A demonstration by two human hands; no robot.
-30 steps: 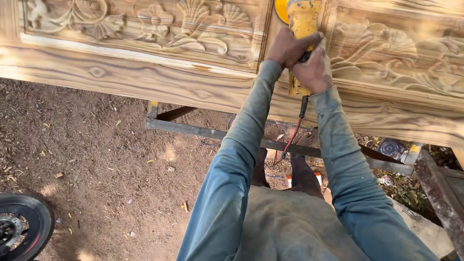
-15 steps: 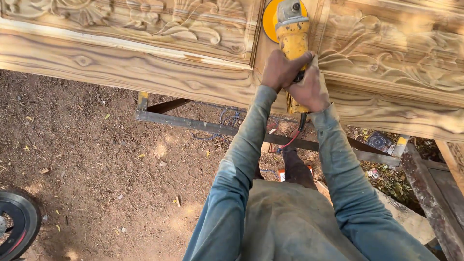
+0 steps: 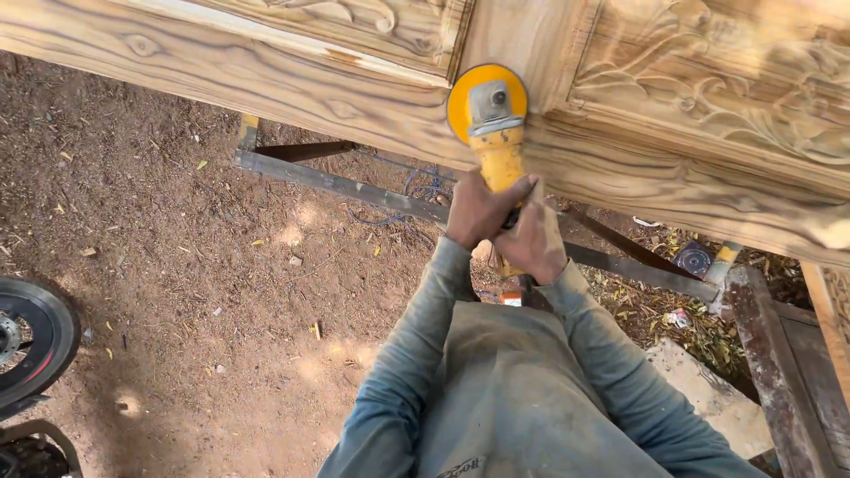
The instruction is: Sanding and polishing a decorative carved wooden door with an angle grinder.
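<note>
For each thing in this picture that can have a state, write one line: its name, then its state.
Yellow sander: gripped by both hands, disc flat on the wood.
Left hand: closed round the sander's body.
Right hand: closed round the sander's rear.
Carved wooden panel: lying flat on a metal stand.
Wheel: upright, at the picture's left edge.

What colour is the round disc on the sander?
Yellow disc, seen best in the head view.

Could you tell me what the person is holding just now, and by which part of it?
Both hands, left hand and right hand, grip the yellow sander around its body, behind the round sanding disc.
</note>
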